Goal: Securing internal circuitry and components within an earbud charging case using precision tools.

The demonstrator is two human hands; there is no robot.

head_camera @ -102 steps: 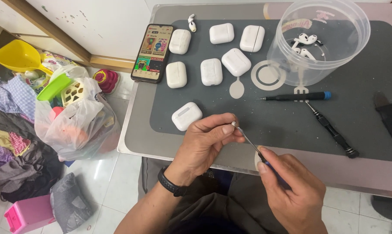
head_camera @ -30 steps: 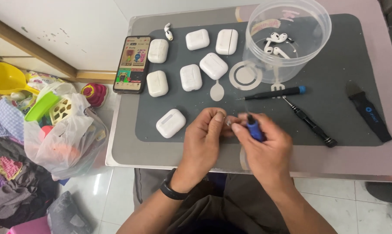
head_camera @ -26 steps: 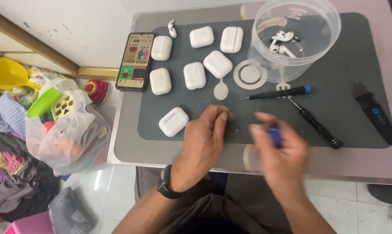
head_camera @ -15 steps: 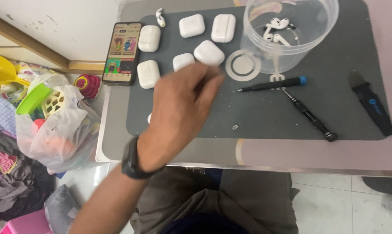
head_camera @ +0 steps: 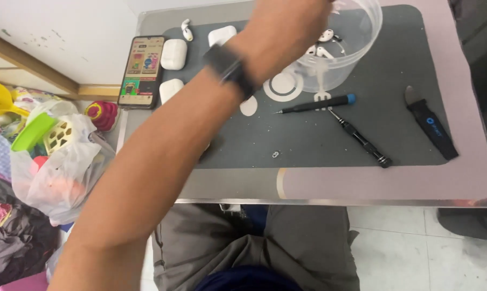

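Since the frame before, our left hand (head_camera: 286, 21) had swung from mid-mat up to the clear plastic tub (head_camera: 340, 48) at the desk's (head_camera: 362, 188) far side. Nearest us, a tiny metal part (head_camera: 275, 154) lay on the grey mat (head_camera: 308, 134); beyond it, 2 screwdrivers (head_camera: 316, 104). Farther still, the fingers met the tub's left rim, earbuds (head_camera: 321, 46) just right of them; whether the fingers were together or apart we could not tell. Our right hand was out of view.

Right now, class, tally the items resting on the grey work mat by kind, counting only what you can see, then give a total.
White earbud cases: 3
Screwdrivers: 2
Black pry tool: 1
Clear plastic tub: 1
Loose earbud beside the cases: 1
Total: 8 (the arm may hide more)
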